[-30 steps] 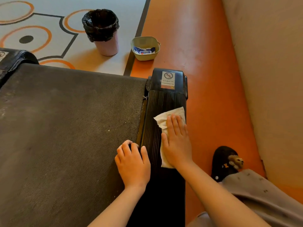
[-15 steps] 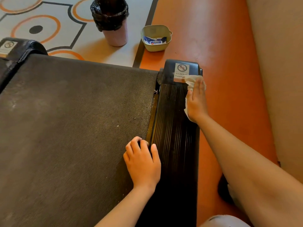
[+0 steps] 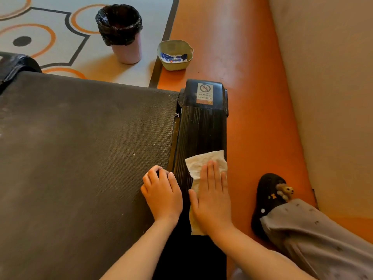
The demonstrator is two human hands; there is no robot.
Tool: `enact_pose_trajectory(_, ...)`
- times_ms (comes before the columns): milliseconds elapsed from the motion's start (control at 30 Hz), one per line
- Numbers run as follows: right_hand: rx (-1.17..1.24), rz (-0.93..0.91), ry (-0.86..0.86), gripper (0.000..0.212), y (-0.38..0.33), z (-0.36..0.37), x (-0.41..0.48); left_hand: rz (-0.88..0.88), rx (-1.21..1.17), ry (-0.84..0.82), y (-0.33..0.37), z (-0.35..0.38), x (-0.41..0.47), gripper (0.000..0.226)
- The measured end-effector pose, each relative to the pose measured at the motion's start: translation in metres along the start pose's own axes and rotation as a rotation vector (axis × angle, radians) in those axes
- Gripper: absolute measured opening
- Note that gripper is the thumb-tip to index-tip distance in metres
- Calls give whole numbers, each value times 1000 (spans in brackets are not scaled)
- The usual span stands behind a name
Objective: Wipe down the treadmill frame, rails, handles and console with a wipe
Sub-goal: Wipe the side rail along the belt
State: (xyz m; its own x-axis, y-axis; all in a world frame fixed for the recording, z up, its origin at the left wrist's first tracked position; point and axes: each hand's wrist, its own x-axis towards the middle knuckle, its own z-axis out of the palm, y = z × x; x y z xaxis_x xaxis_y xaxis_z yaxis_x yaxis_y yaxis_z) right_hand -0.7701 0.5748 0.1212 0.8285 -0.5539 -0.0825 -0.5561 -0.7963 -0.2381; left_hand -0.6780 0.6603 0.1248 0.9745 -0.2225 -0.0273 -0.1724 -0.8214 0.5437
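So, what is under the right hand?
A crumpled white wipe lies flat under the right hand, on the black ribbed side rail. The wipe's middle and the rail below it are covered.

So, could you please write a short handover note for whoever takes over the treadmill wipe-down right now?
Right hand: flat, pressing the wipe onto the side rail.
Left hand: rests at the belt edge beside the rail, holding nothing.
Done: wiping of this rail is under way; how much is clean cannot be told.
Left: end cap, then handles and console, which are out of view.
Nearby: tub holding a blue-and-white pack, next to the lined bin.
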Motion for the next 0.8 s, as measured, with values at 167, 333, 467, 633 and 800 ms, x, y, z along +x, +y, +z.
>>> enact_pose_trajectory(167, -35, -104, 26, 74, -11, 0, 36, -17, 16, -13, -1, 2, 2, 23)
enact_pose_trajectory(333, -24, -17, 6, 59, 11, -14, 102, 3, 10, -11, -2, 0, 1, 21)
enact_pose_trajectory(467, 126, 108, -31, 57, 23, -23, 81, 20, 5, -2, -2, 0, 1, 31)
enact_pose_trajectory(633, 107, 83, -53, 67, 11, -14, 5, 31, 0, 7, -1, -1, 1, 41)
enact_pose_trajectory(800, -62, -173, -13, 67, -7, -4, 20, 11, 25, -1, -1, 0, 1, 39)
